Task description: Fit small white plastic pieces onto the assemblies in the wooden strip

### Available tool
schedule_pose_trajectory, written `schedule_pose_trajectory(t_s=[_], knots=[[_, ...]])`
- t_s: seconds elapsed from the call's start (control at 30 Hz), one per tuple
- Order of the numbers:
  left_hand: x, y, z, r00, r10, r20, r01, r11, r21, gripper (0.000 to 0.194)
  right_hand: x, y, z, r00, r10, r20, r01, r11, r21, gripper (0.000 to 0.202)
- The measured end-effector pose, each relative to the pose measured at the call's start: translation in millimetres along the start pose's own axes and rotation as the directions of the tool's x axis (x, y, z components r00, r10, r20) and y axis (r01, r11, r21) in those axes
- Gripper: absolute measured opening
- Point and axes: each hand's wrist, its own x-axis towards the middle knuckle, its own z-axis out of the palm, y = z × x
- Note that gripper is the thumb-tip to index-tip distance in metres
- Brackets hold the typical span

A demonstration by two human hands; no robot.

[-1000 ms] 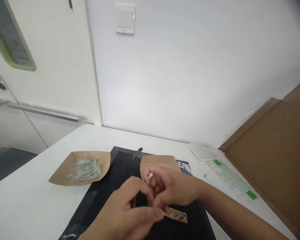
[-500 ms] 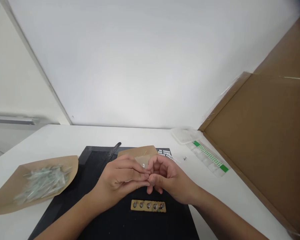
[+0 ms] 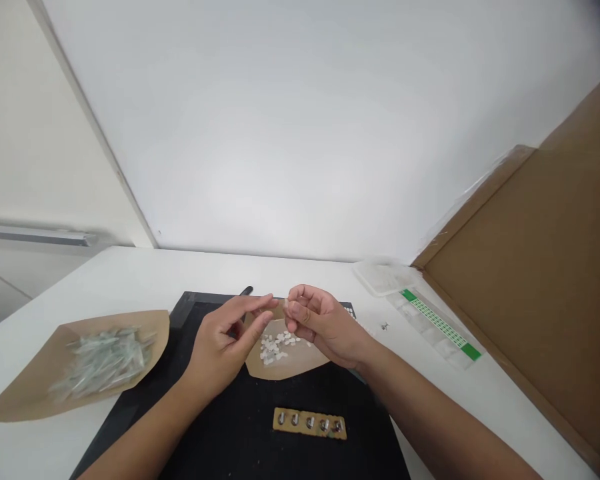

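Observation:
Over a brown paper tray my left hand is held with thumb and fingers apart, and nothing shows between them. Close to its fingertips, my right hand is closed in a pinch. Whatever sits in that pinch is too small to make out. Loose small white pieces lie in the paper tray beneath both hands. Nearer to me, a tan strip carrying several small shiny metal parts rests on the black mat.
At left stands another brown paper tray of thin clear-greenish pieces. A dark slim tool lies behind my left hand. To the right are a small metal piece, a green-and-white strip on clear plastic, and a large cardboard box.
My hands, touching at the fingertips before, have drawn slightly apart and moved farther forward over the paper tray. My left fingers have opened. More of the white pieces now show.

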Motion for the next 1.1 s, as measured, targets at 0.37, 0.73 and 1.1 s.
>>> schedule_pose_trajectory(t_s=[0.37, 0.73, 1.1], knots=[[-0.2, 4.5, -1.6, 0.992, -0.047, 0.114, 0.057, 0.994, -0.090, 0.028, 2.1, -3.0, 15.2, 1.000, -0.018, 0.002, 0.017, 0.974, 0.227, 0.037], [-3.4, 3.0, 6.6, 0.996, -0.068, 0.061, 0.081, 0.963, -0.255, 0.012, 0.1, -1.0, 18.7, 0.997, -0.075, 0.006, 0.072, 0.976, 0.204, 0.039], [-3.9, -2.1, 8.9, 0.988, -0.156, -0.007, 0.148, 0.946, -0.288, 0.018, -15.1, -32.7, 21.5, 0.987, -0.109, -0.119, 0.109, 0.994, -0.001, 0.045]])
